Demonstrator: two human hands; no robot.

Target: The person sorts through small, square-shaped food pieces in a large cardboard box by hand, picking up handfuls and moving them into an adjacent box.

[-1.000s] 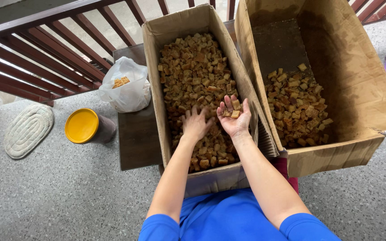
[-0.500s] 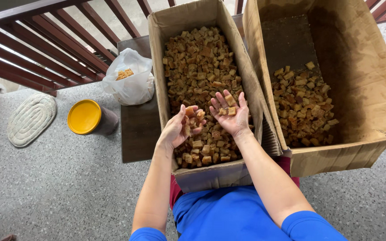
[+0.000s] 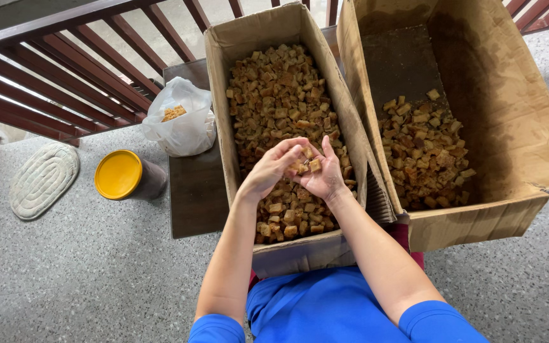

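Note:
Two open cardboard boxes sit in front of me. The left box (image 3: pixel 220 95) is nearly full of small brown cube-shaped pieces (image 3: pixel 281 89). The right box (image 3: pixel 509 127) has a smaller heap of the same pieces (image 3: pixel 424 152) at its near end. Both my hands hover over the left box's near half. My right hand (image 3: pixel 325 178) is cupped palm up with several brown pieces in it. My left hand (image 3: pixel 271 168) curls over it from the left, fingertips touching the pieces in that palm.
A dark low table (image 3: pixel 195 184) carries the left box and a white plastic bag (image 3: pixel 182 124) with some brown pieces. A yellow-lidded container (image 3: pixel 119 174) and an oval mat (image 3: pixel 42 181) lie on the speckled floor at left. A dark red railing (image 3: pixel 65 70) runs behind.
My left hand lifted out of the pieces in the left box and came over to my right palm. The right hand stayed cupped with pieces and shifted slightly left.

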